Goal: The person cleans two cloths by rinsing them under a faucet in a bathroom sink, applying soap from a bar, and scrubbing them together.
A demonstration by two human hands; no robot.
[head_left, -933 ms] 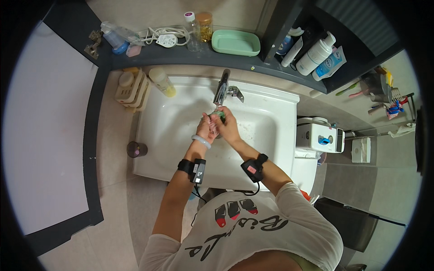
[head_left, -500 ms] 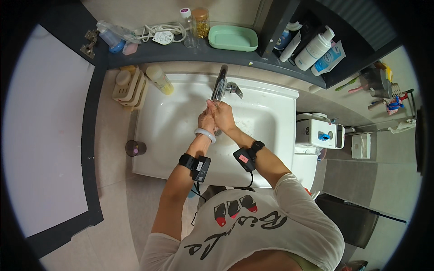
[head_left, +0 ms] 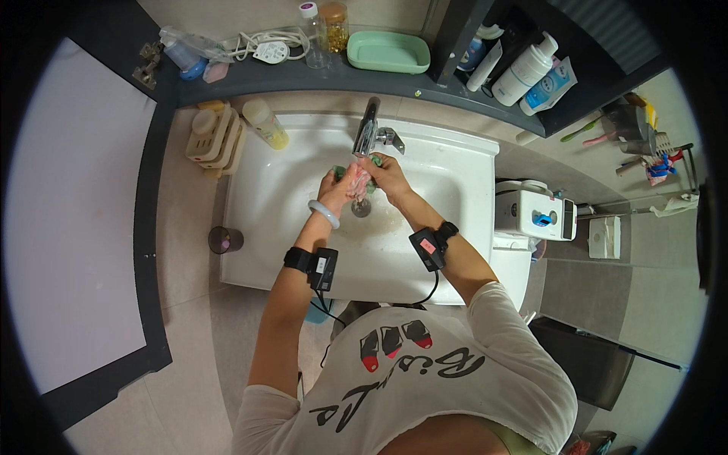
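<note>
Under the spout of the chrome faucet, both hands grip a wet-looking pink and green cloth. My left hand, with a pale bangle at its wrist, closes on the cloth's left side, where a bit of green shows past the fingers. From the right, my right hand pinches its upper part close to the spout. The fingertips are partly hidden in the folds. Just below the bundle is the round drain of the white sink.
Above the faucet, a dark shelf carries a green dish, bottles and a white cable. A yellowish bottle and a beige rack stand at the sink's left, with a dark cup nearer me. An open cabinet holds toiletries.
My hands, clasped together under the faucet before, have moved apart a little. The pink and green cloth now shows between them, and the drain is uncovered.
</note>
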